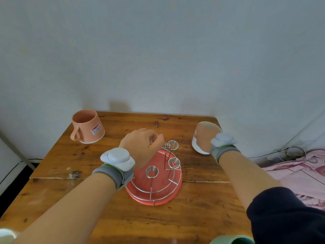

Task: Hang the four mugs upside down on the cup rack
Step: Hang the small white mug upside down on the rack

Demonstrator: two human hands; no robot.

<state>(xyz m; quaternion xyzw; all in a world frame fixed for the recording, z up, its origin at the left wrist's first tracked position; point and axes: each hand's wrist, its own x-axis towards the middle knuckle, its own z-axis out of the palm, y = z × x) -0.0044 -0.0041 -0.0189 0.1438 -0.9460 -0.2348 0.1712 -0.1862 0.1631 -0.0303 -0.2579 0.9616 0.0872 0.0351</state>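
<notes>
The cup rack (154, 184) stands mid-table: a red round base with wire rings and upright wire prongs ending in spirals. My left hand (140, 147) is closed around the rack's top handle at its far side. My right hand (204, 138) grips a white mug (198, 147) at the table's right, mostly hidden by my fingers. An orange mug (88, 126) with a sticker stands upright at the far left corner. A white mug's rim (6, 235) shows at the bottom left edge. A green mug's rim (232, 240) shows at the bottom right.
The wooden table (105, 199) has its far edge against a grey wall. A pink patterned cloth (302, 173) lies to the right of the table, with cables behind it. Both wrists wear grey bands with white trackers.
</notes>
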